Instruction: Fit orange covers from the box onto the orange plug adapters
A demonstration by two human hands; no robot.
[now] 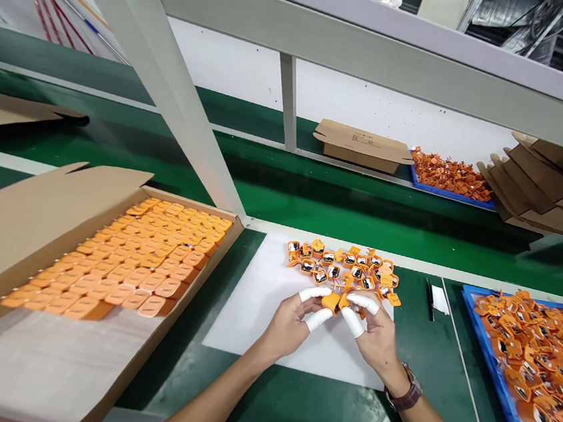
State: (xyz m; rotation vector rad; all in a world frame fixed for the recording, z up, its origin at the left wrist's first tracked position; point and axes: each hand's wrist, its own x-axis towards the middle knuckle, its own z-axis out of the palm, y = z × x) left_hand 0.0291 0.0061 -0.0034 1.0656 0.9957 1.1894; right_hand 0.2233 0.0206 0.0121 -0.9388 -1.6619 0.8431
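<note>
Over a white sheet point(250, 315) on the green bench, my left hand point(287, 326) pinches a small orange plastic case point(331, 302) between thumb and finger. My right hand point(377, 336) grips the same case, or a part touching it, from the other side; which of these, I cannot tell. White finger cots cover the thumbs and some fingers of both hands. Just beyond the fingertips lies a loose group of orange cases point(334, 272), many with lids up and dark and white insides showing.
At left, an open cardboard box point(206, 257) holds rows of closed orange cases point(156, 251). A blue tray point(490, 357) of open cases stands at right, beside a black pen-like tool point(430, 299). Behind are a metal frame point(191, 114), another blue tray point(425, 184) and stacked cardboard point(550, 185).
</note>
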